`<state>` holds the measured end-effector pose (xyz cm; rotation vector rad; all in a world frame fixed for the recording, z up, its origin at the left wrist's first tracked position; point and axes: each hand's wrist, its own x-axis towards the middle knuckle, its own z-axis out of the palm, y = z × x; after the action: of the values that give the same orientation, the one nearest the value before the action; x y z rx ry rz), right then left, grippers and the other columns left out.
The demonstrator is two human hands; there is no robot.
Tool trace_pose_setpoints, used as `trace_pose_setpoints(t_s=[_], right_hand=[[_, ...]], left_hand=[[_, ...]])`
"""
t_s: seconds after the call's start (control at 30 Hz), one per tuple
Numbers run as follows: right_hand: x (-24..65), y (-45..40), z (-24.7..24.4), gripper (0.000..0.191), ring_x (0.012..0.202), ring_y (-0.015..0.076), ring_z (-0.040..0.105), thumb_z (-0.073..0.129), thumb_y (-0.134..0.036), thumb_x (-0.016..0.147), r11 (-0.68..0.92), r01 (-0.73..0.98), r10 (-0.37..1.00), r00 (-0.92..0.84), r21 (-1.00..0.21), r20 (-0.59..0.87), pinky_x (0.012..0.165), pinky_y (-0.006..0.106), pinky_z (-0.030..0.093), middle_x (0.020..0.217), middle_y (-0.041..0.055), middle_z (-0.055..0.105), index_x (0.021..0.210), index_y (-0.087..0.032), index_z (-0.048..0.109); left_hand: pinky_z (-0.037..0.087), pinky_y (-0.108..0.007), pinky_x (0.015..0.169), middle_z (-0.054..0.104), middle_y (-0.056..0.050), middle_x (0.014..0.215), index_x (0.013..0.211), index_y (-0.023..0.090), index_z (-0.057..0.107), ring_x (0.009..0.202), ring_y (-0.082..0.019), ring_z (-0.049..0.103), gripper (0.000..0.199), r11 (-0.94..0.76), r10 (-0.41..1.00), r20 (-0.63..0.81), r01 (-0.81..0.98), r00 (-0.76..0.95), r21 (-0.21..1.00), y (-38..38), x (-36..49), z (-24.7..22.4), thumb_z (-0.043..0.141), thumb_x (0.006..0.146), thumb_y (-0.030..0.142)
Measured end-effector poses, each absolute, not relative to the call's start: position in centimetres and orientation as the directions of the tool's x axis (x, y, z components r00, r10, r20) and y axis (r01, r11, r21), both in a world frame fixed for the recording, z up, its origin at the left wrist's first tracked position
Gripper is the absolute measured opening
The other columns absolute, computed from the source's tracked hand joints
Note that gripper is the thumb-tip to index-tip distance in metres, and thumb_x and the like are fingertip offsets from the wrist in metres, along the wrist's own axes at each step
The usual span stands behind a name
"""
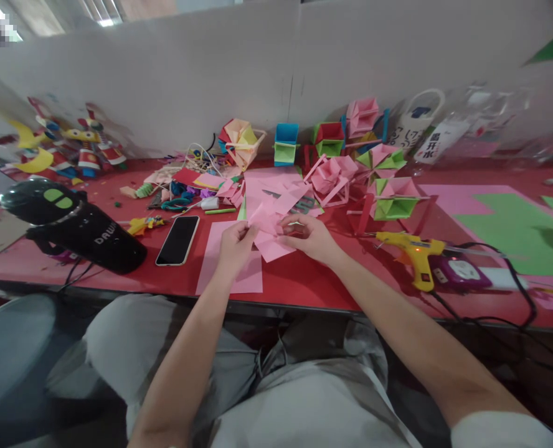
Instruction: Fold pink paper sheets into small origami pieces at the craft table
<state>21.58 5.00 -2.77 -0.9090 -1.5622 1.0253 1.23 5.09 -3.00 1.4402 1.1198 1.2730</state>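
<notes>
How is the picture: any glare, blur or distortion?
All in the head view: top-left corner blown out and partly pixelated; tumbler looks tilted, perhaps lens distortion; green sheet shadowed at right; creases on the held paper look soft.

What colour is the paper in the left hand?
The paper is pink, best seen in the head view.

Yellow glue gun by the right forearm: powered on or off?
On, apparently: the glue gun has a small orange light glowing on its side.

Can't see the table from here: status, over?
Left hand pinching pink paper, right hand at its edge. Phone left, yellow glue gun right, both clear of hands.
</notes>
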Motion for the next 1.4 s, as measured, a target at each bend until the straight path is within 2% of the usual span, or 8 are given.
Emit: trace_pose_setpoints(t_s=[0.13, 0.3, 0.47, 0.57, 0.67, 0.77, 0.87, 1.4], right_hand=[[21.44, 5.17, -3.19, 0.032, 0.084, 0.0171, 0.064, 0.084, -0.036, 0.067, 0.403, 0.097, 0.898, -0.233, -0.91, 0.373, 0.083, 0.037, 0.055, 0.103, 0.0078, 0.067, 0.09, -0.019, 0.069], [21.41, 5.4, -3.46, 0.03, 0.077, 0.0172, 0.062, 0.085, -0.041, 0.065, 0.429, 0.202, 0.896, -0.219, -0.881, 0.386, 0.073, 0.033, 0.054, 0.09, 0.0069, 0.066, 0.077, -0.018, 0.069], [21.67, 5.29, -3.0, 0.027, 0.071, 0.0158, 0.06, 0.076, -0.044, 0.075, 0.394, 0.293, 0.909, -0.263, -0.871, 0.323, 0.065, 0.03, 0.048, 0.079, 0.0049, 0.067, 0.073, -0.017, 0.068], [21.64, 5.21, -2.81, 0.029, 0.07, 0.015, 0.057, 0.073, -0.044, 0.077, 0.351, 0.273, 0.919, -0.283, -0.896, 0.274, 0.066, 0.03, 0.046, 0.079, 0.0037, 0.066, 0.073, -0.017, 0.065], [21.45, 5.08, -2.66, 0.031, 0.066, 0.0142, 0.054, 0.071, -0.046, 0.079, 0.314, 0.239, 0.917, -0.325, -0.919, 0.229, 0.065, 0.029, 0.045, 0.072, 0.0011, 0.061, 0.071, -0.018, 0.06], [21.3, 4.92, -2.55, 0.033, 0.061, 0.0126, 0.052, 0.069, -0.048, 0.08, 0.276, 0.201, 0.913, -0.362, -0.94, 0.191, 0.062, 0.028, 0.043, 0.067, -0.0011, 0.057, 0.07, -0.018, 0.056], [21.32, 4.89, -2.61, 0.032, 0.062, 0.0124, 0.052, 0.071, -0.047, 0.079, 0.284, 0.196, 0.905, -0.377, -0.939, 0.196, 0.063, 0.028, 0.044, 0.069, -0.0006, 0.058, 0.072, -0.018, 0.057], [21.3, 4.89, -2.69, 0.031, 0.062, 0.0125, 0.059, 0.08, -0.042, 0.071, 0.204, 0.098, 0.917, -0.367, -0.974, 0.155, 0.063, 0.028, 0.048, 0.068, 0.0002, 0.064, 0.073, -0.017, 0.061]], left_hand=[[0.044, -0.025, 0.056, 0.057, 0.0, 0.067, 0.075, 0.018, 0.06, 0.064, -0.015, 0.055, 0.032, -0.236, 0.969, 0.227, 0.105, 0.098, 0.966, 5.25, 1.17, -3.07, 0.063, 0.085, 0.048], [0.046, -0.026, 0.059, 0.056, -0.001, 0.067, 0.074, 0.018, 0.059, 0.065, -0.016, 0.056, 0.032, -0.244, 0.958, 0.22, 0.123, 0.181, 0.962, 5.21, 1.31, -3.03, 0.059, 0.088, 0.047], [0.041, -0.023, 0.056, 0.05, 0.002, 0.067, 0.076, 0.018, 0.057, 0.061, -0.012, 0.049, 0.028, -0.262, 0.94, 0.227, 0.113, 0.254, 0.958, 5.2, 1.32, -2.81, 0.058, 0.089, 0.042], [0.041, -0.023, 0.06, 0.056, 0.0, 0.074, 0.089, 0.017, 0.063, 0.065, -0.012, 0.05, 0.017, -0.326, 0.913, 0.276, 0.133, 0.301, 0.936, 5.19, 1.29, -2.61, 0.063, 0.086, 0.033], [0.042, -0.024, 0.063, 0.06, -0.001, 0.08, 0.113, 0.017, 0.063, 0.069, -0.014, 0.052, 0.035, -0.355, 0.91, 0.303, 0.154, 0.283, 0.922, 5.06, 1.34, -2.48, 0.07, 0.08, 0.027], [0.037, -0.024, 0.058, 0.052, 0.002, 0.07, 0.122, 0.018, 0.062, 0.06, -0.012, 0.046, 0.046, -0.362, 0.926, 0.319, 0.236, 0.2, 0.902, 4.92, 1.38, -2.54, 0.072, 0.077, 0.024], [0.033, -0.023, 0.054, 0.045, 0.005, 0.063, 0.122, 0.018, 0.062, 0.054, -0.011, 0.04, 0.042, -0.354, 0.932, 0.312, 0.263, 0.186, 0.898, 4.92, 1.38, -2.74, 0.068, 0.081, 0.026], [0.033, -0.022, 0.05, 0.046, 0.006, 0.057, 0.112, 0.014, 0.065, 0.05, -0.009, 0.041, 0.036, -0.264, 0.961, 0.242, 0.172, 0.138, 0.949, 5.03, 1.55, -2.64, 0.07, 0.079, 0.029]])
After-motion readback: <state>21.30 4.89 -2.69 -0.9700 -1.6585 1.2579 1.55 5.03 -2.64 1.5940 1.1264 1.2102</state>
